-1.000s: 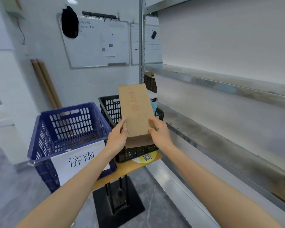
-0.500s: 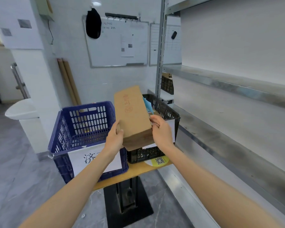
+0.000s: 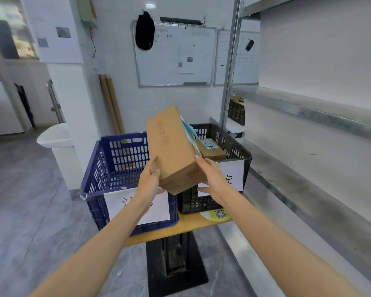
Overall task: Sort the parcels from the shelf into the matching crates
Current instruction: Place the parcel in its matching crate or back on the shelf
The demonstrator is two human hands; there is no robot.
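Note:
I hold a long brown cardboard parcel [image 3: 171, 144] with red handwriting on its top, tilted up and away from me, above the gap between two crates. My left hand [image 3: 148, 180] grips its near left corner, thumb on top. My right hand [image 3: 211, 175] grips its near right edge. The blue crate [image 3: 116, 159] stands at the left with a white paper label on its front. The black crate [image 3: 234, 144] stands at the right, also labelled, and holds a small brown box [image 3: 211, 148] and a blue-white packet [image 3: 190, 131].
Both crates sit on a small wooden table [image 3: 180, 227] on a black pedestal. A metal shelf rack [image 3: 308, 146] runs along the right, its near shelves bare. A white basin [image 3: 54, 136] and a pillar stand at the left. Whiteboards hang on the far wall.
I have come closer to the crates and turned left. The parcel has dropped lower and tilted flatter, now over the crates' inner rims. Both hands keep the same hold.

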